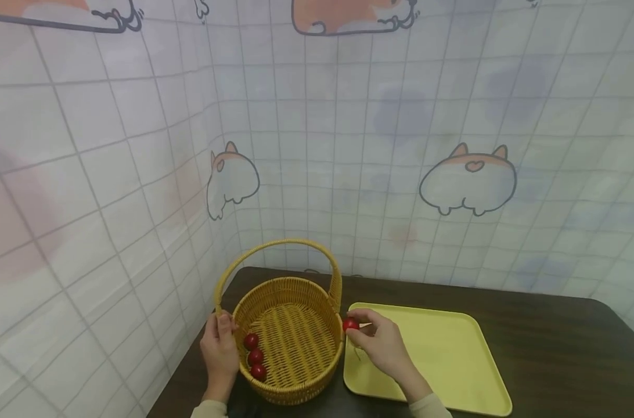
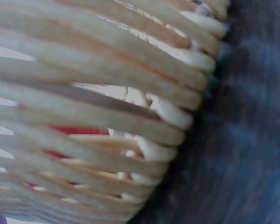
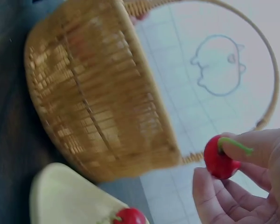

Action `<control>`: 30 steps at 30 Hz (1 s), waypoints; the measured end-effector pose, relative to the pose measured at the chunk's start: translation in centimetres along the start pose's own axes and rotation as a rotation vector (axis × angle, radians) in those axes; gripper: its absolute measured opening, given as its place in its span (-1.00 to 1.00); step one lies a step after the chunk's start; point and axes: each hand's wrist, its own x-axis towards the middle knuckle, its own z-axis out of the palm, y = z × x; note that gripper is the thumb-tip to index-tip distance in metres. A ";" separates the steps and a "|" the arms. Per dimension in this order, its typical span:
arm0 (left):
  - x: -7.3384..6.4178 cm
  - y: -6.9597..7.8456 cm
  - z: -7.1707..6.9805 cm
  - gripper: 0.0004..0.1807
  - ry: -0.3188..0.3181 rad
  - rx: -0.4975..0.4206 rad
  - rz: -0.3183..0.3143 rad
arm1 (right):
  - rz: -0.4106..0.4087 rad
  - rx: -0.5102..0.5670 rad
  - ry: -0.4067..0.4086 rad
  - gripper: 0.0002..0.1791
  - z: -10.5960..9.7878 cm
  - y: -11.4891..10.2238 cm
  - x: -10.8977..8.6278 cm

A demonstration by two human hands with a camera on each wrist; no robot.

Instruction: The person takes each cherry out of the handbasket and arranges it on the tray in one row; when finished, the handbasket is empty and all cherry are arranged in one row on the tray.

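A round yellow wicker basket (image 1: 291, 388) with a tall arched handle stands on the dark table. My left hand (image 1: 220, 351) grips its left rim by the foot of the handle. Inside, along the left wall, three red cherries (image 1: 255, 356) lie in a row. Between thumb and fingers, my right hand (image 1: 382, 345) pinches another red cherry (image 3: 218, 158) with a green stem, just outside the basket's right rim. One more cherry (image 3: 129, 216) lies on the yellow tray (image 1: 432, 354), mostly hidden by the right hand in the head view. The left wrist view shows woven basket wall (image 2: 93, 102) up close.
The tray sits right of the basket, close beside it. Dark wooden tabletop (image 1: 562, 342) extends to the right. A white cloth (image 1: 369, 174) with grid lines and cartoon dogs hangs behind the table and along its left side.
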 end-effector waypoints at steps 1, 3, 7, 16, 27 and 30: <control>0.0 0.4 0.0 -0.66 -0.003 -0.019 0.014 | 0.009 0.000 0.009 -0.66 -0.4 0.1 0.1; 0.0 1.1 -0.1 -0.65 -0.009 -0.039 0.035 | 0.031 -0.012 0.031 -0.67 -1.1 0.3 0.1; 0.0 1.5 -0.2 -0.65 -0.011 -0.039 0.047 | 0.082 -0.062 0.081 -0.67 -2.0 0.8 0.2; 0.0 1.4 -0.3 -0.66 -0.012 -0.031 0.030 | 0.129 -0.119 0.133 -0.63 -4.5 3.1 0.5; 0.1 1.5 -0.3 -0.71 -0.019 -0.031 0.014 | 0.216 -0.138 0.136 -0.62 -6.0 5.8 0.1; 0.0 0.9 -0.2 -0.71 -0.018 -0.024 0.013 | 0.223 -0.151 0.148 -0.62 -6.1 6.1 -0.1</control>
